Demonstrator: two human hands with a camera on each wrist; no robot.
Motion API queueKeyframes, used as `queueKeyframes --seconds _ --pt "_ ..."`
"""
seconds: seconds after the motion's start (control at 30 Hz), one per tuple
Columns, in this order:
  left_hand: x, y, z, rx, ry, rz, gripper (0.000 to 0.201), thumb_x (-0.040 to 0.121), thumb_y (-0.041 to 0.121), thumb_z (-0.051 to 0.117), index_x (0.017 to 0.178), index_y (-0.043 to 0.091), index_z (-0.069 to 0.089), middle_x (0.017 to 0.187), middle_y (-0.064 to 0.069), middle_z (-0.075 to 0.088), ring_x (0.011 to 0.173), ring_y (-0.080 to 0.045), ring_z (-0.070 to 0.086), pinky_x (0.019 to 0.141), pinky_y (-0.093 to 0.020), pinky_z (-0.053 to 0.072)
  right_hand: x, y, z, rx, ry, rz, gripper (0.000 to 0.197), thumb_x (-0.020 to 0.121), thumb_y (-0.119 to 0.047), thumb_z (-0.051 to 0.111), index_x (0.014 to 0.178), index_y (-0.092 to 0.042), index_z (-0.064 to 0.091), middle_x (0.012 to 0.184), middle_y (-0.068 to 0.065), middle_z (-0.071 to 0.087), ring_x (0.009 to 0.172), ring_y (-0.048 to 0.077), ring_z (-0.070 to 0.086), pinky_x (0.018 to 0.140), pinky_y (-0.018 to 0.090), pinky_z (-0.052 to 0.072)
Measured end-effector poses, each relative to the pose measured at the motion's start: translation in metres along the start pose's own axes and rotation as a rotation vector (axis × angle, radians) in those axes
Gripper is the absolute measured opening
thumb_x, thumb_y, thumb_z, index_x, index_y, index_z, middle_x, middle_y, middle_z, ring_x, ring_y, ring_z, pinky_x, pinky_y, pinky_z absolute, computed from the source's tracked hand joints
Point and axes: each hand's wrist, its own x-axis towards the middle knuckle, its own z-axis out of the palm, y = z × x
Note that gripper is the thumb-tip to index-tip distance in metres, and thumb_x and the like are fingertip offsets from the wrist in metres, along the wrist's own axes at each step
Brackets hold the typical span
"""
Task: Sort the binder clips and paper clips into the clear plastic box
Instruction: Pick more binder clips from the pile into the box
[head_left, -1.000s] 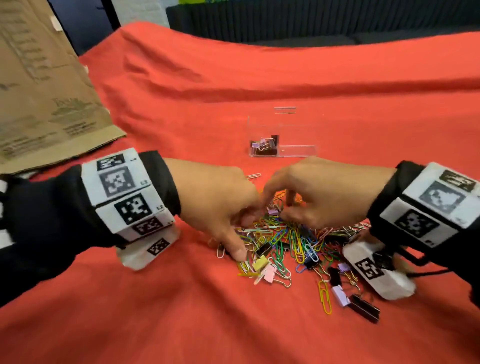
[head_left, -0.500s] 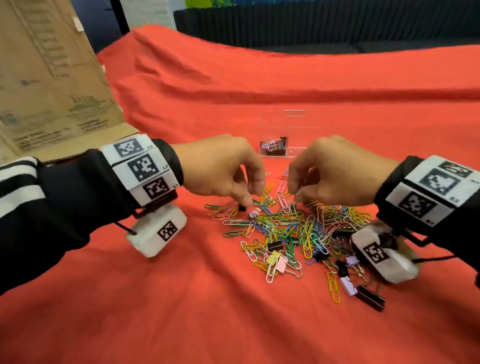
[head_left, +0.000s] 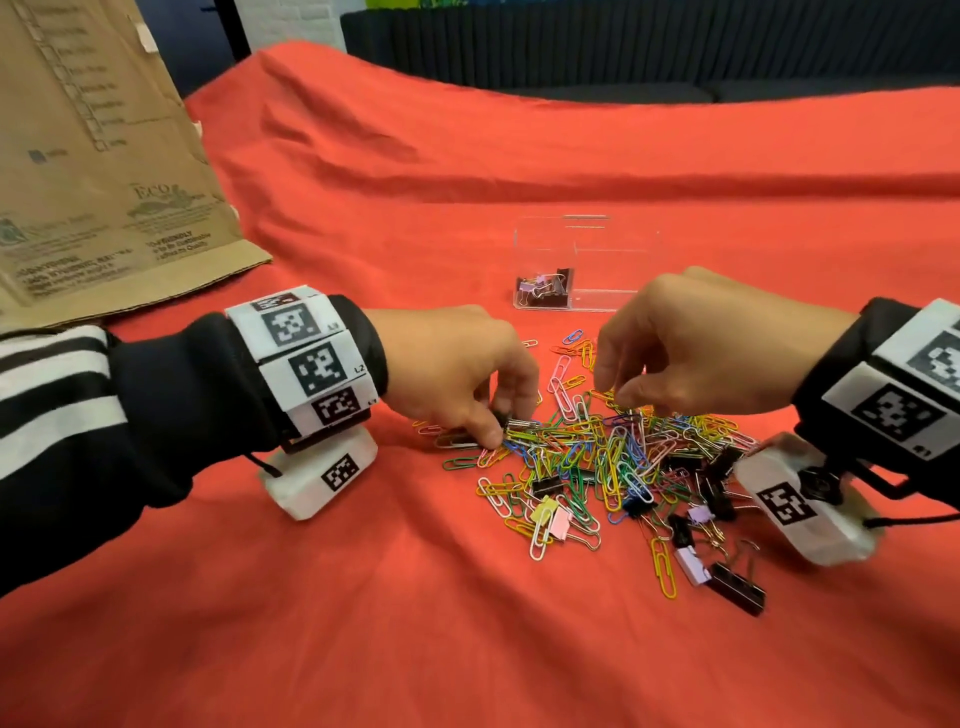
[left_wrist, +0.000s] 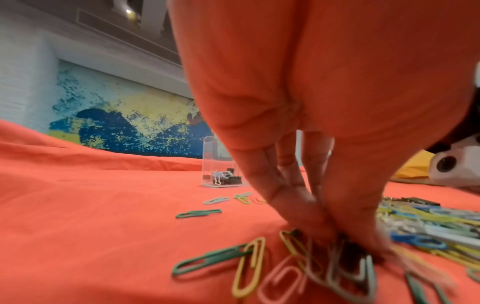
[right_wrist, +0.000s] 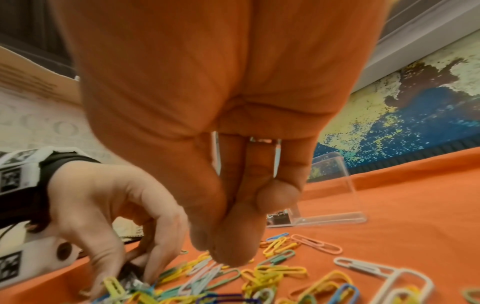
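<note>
A heap of coloured paper clips (head_left: 597, 457) mixed with binder clips lies on the red cloth (head_left: 363, 623). My left hand (head_left: 498, 423) pinches a small black binder clip (head_left: 505, 417) at the heap's left edge; the left wrist view shows the fingertips (left_wrist: 324, 232) pressed down on it. Just above the heap's far side hovers my right hand (head_left: 621, 392), its fingertips (right_wrist: 226, 253) bunched together, and no clip shows between them. Beyond both hands stands the clear plastic box (head_left: 613, 260) with several binder clips (head_left: 543, 288) in its left compartment.
A large cardboard sheet (head_left: 104, 182) lies at the far left. More binder clips, black (head_left: 735, 587) and lilac (head_left: 691, 564), sit at the heap's near right. Single paper clips (head_left: 574, 336) are scattered between the heap and the box. Folds run across the cloth behind the box.
My hands have drawn apart over the heap. The left hand slid to the heap's left edge and pinched a black binder clip; the right hand rose a little.
</note>
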Motion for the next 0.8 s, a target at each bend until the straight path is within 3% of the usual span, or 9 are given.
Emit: queueKeyframes --seconds 0.1,0.27,0.37,0.43,0.53,0.6,0.63,0.7,0.8 --pt "0.0 0.003 -0.003 0.031 0.021 -0.001 0.018 0.081 0.027 0.078 0.098 0.028 0.071 0.069 0.032 0.063 0.066 0.009 0.062 0.062 -0.005 0.041 -0.002 0.002 0.0 -0.013 0.008 0.003 0.012 0.078 -0.023 0.082 0.079 -0.034 0.076 0.066 -0.032 0.066 0.061 -0.004 0.064 0.066 0.025 0.055" --pt "-0.003 0.001 -0.01 -0.003 0.154 0.026 0.011 0.086 0.022 0.066 0.094 0.023 0.074 0.075 0.013 0.073 0.061 0.006 0.061 0.062 -0.005 0.04 -0.003 0.005 0.002 0.041 0.014 0.0 0.01 0.081 -0.021 0.08 0.082 -0.03 0.075 0.061 -0.023 0.069 0.059 -0.001 0.066 0.07 0.028 0.057" --pt "-0.003 0.001 -0.014 -0.144 0.215 0.006 0.006 0.091 0.025 0.067 0.089 0.021 0.073 0.073 0.01 0.075 0.062 0.003 0.066 0.062 -0.008 0.043 0.0 0.001 0.006 0.148 0.051 -0.02 0.013 0.083 -0.017 0.079 0.088 -0.027 0.072 0.065 -0.012 0.074 0.057 0.004 0.07 0.062 0.023 0.055" --pt "-0.002 0.001 -0.017 -0.263 0.258 0.0 0.007 0.093 0.023 0.067 0.089 0.02 0.072 0.074 0.003 0.076 0.065 -0.008 0.072 0.064 -0.018 0.051 0.002 -0.003 0.008 0.258 0.093 -0.029 0.018 0.084 -0.013 0.079 0.094 -0.026 0.07 0.067 -0.004 0.076 0.058 0.01 0.073 0.056 0.015 0.05" --pt "-0.003 0.001 -0.019 -0.403 0.271 -0.01 0.007 0.093 0.022 0.068 0.091 0.016 0.072 0.076 -0.005 0.077 0.072 -0.029 0.074 0.067 -0.049 0.061 0.007 -0.005 0.009 0.338 0.093 -0.028 0.022 0.084 -0.014 0.079 0.098 -0.027 0.067 0.068 0.0 0.077 0.061 0.012 0.074 0.055 0.015 0.048" --pt "-0.003 0.001 -0.019 -0.472 0.255 0.004 0.006 0.092 0.016 0.07 0.094 0.011 0.072 0.079 -0.008 0.078 0.078 -0.03 0.076 0.071 -0.06 0.059 0.009 -0.005 0.011 0.338 0.082 -0.023 0.02 0.085 -0.018 0.079 0.099 -0.026 0.068 0.067 -0.001 0.077 0.06 0.01 0.073 0.056 0.017 0.047" --pt "-0.002 0.001 -0.02 -0.503 0.254 0.008 0.006 0.091 0.013 0.071 0.095 0.008 0.072 0.08 -0.009 0.078 0.079 -0.029 0.076 0.075 -0.059 0.059 0.01 -0.005 0.011 0.355 0.09 -0.02 0.018 0.085 -0.017 0.079 0.098 -0.025 0.07 0.066 -0.002 0.077 0.058 0.01 0.073 0.055 0.016 0.046" --pt "-0.002 0.002 -0.019 -0.57 0.272 0.008 0.008 0.09 0.008 0.071 0.096 0.003 0.072 0.081 -0.011 0.078 0.079 -0.025 0.076 0.08 -0.046 0.062 0.011 -0.007 0.012 0.425 0.134 -0.017 0.013 0.085 -0.013 0.079 0.095 -0.019 0.073 0.064 0.0 0.077 0.054 0.009 0.071 0.05 0.011 0.043" --pt "-0.002 0.003 -0.02 -0.625 0.328 0.017 0.009 0.089 0.004 0.072 0.096 -0.002 0.071 0.082 -0.013 0.077 0.075 -0.019 0.075 0.075 -0.029 0.061 0.012 -0.006 0.011 0.47 0.184 -0.021 0.016 0.084 -0.013 0.08 0.099 -0.018 0.076 0.064 0.001 0.077 0.055 0.009 0.072 0.049 0.01 0.042"
